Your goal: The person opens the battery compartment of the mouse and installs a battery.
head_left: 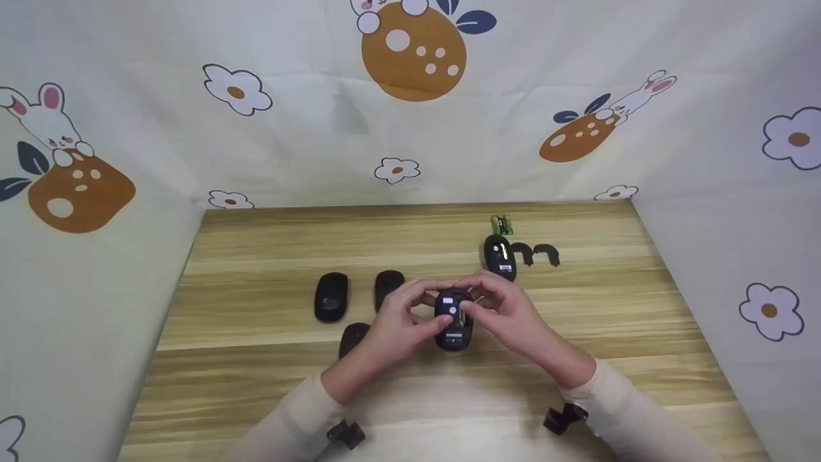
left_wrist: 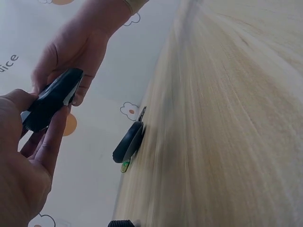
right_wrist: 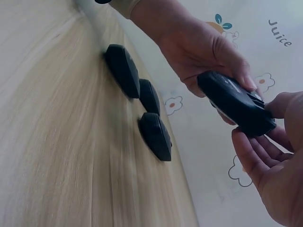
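Observation:
A black computer mouse [head_left: 454,340] is held above the table, underside up, with its battery slot uncovered and something greenish showing in it. My left hand [head_left: 404,317] grips its left side, thumb on the underside. From the right, my right hand [head_left: 510,314] holds it too, its thumb at the upper end of the slot. In the left wrist view the mouse [left_wrist: 54,101] is tilted between both hands' fingers. The right wrist view shows the mouse [right_wrist: 232,101] from its side; the slot's inside is hidden there.
Beyond my right hand lie an upturned mouse [head_left: 500,258], green batteries [head_left: 502,224] and two curved black covers [head_left: 523,251] [head_left: 547,253]. Three black mice, one of them at the far left [head_left: 331,297], rest on the wooden table [head_left: 256,250]. Printed cloth [head_left: 308,128] surrounds its back and sides.

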`<control>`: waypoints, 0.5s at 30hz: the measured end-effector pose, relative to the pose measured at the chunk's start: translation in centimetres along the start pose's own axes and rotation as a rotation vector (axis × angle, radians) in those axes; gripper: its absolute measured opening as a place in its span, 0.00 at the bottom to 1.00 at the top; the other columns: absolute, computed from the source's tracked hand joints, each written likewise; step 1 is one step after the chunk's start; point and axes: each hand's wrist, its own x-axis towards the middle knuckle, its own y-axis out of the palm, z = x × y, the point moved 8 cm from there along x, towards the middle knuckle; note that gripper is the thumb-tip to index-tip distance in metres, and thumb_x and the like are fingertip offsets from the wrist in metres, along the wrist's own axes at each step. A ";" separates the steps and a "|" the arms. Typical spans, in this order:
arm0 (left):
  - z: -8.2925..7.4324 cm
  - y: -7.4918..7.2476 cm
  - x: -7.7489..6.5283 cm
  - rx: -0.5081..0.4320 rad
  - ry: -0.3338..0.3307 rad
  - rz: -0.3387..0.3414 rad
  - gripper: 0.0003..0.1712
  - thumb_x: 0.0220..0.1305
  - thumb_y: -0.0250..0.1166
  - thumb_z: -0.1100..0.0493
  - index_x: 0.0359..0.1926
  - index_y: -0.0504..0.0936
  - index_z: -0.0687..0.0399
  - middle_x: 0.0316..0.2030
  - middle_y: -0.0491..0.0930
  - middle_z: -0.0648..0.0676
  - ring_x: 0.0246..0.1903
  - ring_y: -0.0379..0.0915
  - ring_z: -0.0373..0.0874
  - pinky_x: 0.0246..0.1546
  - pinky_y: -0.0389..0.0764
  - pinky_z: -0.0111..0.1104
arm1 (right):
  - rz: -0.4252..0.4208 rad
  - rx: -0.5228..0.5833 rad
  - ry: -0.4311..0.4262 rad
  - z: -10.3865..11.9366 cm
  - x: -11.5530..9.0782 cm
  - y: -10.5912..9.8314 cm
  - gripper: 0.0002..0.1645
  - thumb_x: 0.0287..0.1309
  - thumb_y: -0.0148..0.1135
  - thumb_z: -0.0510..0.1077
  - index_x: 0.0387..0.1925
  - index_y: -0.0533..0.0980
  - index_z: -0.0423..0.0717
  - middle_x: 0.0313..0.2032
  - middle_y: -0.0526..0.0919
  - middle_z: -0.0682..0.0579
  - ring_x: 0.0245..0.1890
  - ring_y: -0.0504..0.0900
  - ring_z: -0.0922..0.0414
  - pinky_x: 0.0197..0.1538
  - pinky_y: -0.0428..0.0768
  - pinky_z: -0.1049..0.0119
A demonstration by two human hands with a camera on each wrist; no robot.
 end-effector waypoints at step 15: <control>0.4 -0.3 0.4 -0.115 -0.058 -0.035 0.28 0.70 0.77 0.65 0.69 0.83 0.56 0.62 0.80 0.58 0.50 0.87 0.50 0.40 0.94 0.41 | 0.202 -0.359 -0.254 0.6 -1.2 1.2 0.77 0.46 0.92 0.46 0.89 0.52 0.49 0.80 0.63 0.44 0.77 0.71 0.43 0.77 0.74 0.46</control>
